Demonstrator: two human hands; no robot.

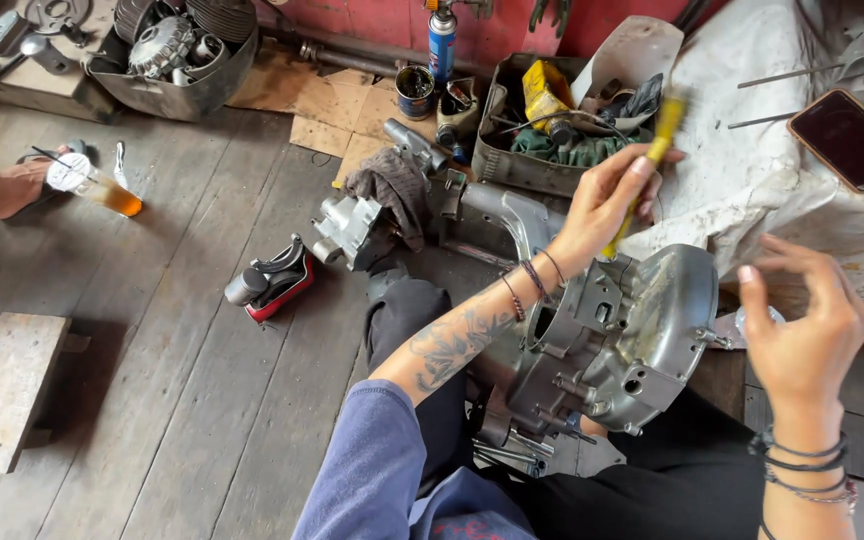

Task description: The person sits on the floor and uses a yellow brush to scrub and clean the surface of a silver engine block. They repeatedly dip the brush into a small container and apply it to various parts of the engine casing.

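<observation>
Fingers of my left hand (602, 205) pinch the yellow brush (652, 160) above the engine casing (617, 340) (unsteady on my lap), right hand (802, 325) spread empty beside it; it might roll off.

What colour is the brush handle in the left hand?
Yellow brush, held by left hand; head view.

An engine casing (617, 340) rests on the person's lap; a tool tray (552, 140) lies behind it; a phone (850, 138) lies on cloth (752, 170) to the right; a wooden block (2, 385) sits far left.
</observation>
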